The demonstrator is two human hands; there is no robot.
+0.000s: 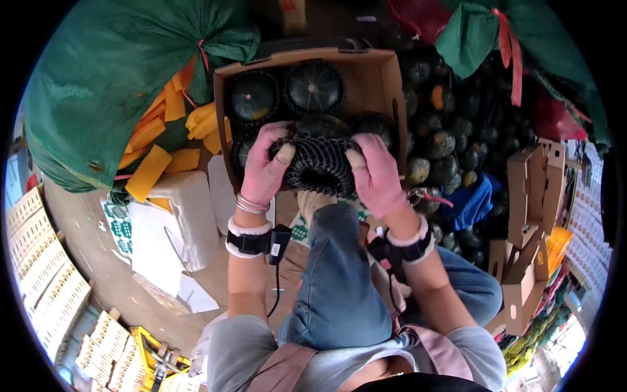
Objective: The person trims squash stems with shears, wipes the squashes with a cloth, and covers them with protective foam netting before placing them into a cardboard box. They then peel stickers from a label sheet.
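Observation:
My left hand [264,164] and my right hand [379,171] wear pink gloves with the fingertips bare. Between them they grip a black foam net sleeve [320,155], stretched wide, with a dark opening facing me. A dark green squash [323,124] shows just beyond the sleeve; whether it sits inside the net is hidden. This is at the near side of a cardboard box [390,81]. In the box, a netted squash [251,98] sits at the far left, and another netted squash [315,86] beside it. More squashes lie partly behind my hands.
Loose squashes [450,140] are heaped at the right, with a blue cloth [471,201] on them. A green mesh sack [98,91] and yellow foam pieces [150,173] stand at the left, above a white foam block [189,212]. Open cartons [532,196] are at the far right.

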